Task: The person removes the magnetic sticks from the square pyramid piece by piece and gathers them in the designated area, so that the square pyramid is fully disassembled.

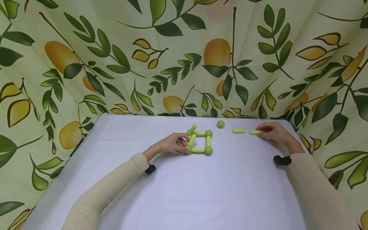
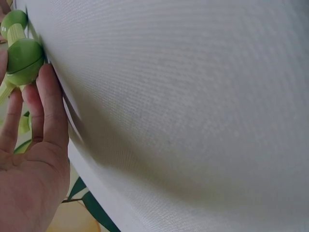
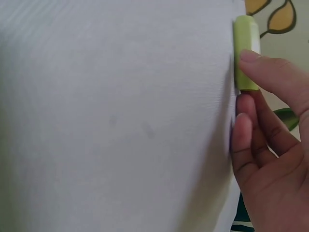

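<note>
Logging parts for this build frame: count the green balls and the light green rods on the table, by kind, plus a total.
Green balls: 5. Four sit at the corners of the square frame, with the left two partly hidden by the left hand, and one loose ball.
Light green rods: 7. Four form the sides, one upright rod, one loose rod, one rod at the right hand's fingertips.
Total: 12.

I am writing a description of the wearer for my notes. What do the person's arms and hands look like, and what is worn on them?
Both arms wear long cream sleeves of soft fabric reaching the wrists. A small black device sits at the left wrist, another at the right. The left hand and right hand are bare: no gloves, no rings visible.
</note>
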Tool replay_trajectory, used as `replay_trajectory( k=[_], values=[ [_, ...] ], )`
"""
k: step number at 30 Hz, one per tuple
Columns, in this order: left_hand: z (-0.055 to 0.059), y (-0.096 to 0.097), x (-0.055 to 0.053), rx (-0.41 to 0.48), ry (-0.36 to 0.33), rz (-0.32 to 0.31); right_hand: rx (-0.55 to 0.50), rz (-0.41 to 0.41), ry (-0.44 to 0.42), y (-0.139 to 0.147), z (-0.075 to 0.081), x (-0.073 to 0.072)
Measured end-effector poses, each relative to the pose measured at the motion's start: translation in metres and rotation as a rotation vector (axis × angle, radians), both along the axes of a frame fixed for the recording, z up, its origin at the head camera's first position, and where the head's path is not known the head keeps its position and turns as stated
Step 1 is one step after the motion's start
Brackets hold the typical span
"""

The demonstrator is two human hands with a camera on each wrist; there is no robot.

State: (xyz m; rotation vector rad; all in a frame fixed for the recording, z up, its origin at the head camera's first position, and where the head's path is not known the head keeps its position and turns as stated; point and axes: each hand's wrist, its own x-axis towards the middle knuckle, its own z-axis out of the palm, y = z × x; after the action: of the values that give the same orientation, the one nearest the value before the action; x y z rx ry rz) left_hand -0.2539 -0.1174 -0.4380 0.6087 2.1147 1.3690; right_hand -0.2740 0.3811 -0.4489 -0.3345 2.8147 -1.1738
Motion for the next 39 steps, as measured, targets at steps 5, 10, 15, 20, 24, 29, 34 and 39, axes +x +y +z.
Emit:
replay_trajectory(
  k=[5,10,15,20,24,29,34,39],
  values=[
    [-0.001,0.000,-0.001,0.007,0.010,-0.004,-0.017,-0.043,0.059,0.001,0.002,0.002],
    [-0.002,-0.001,-0.002,0.004,0.013,-0.005,-0.107,-0.058,0.166,-0.008,0.002,0.003],
    [0.000,-0.002,-0.002,0.003,0.025,-0.007,-0.162,-0.017,0.219,-0.034,0.015,0.006],
    [0.001,-0.002,-0.001,-0.005,0.024,0.001,-0.215,0.034,0.176,-0.063,0.025,0.010],
    [0.000,-0.003,-0.001,-0.002,0.025,-0.003,-0.264,0.095,0.142,-0.083,0.021,0.008],
    [-0.002,-0.003,0.000,0.011,0.025,-0.005,-0.317,0.156,0.119,-0.105,0.010,0.004],
    [-0.003,-0.003,-0.001,0.012,0.029,-0.002,-0.352,0.215,0.093,-0.127,0.009,0.002],
    [-0.003,-0.002,-0.001,0.006,0.036,-0.002,-0.362,0.268,0.071,-0.146,0.007,-0.001]
  ],
)
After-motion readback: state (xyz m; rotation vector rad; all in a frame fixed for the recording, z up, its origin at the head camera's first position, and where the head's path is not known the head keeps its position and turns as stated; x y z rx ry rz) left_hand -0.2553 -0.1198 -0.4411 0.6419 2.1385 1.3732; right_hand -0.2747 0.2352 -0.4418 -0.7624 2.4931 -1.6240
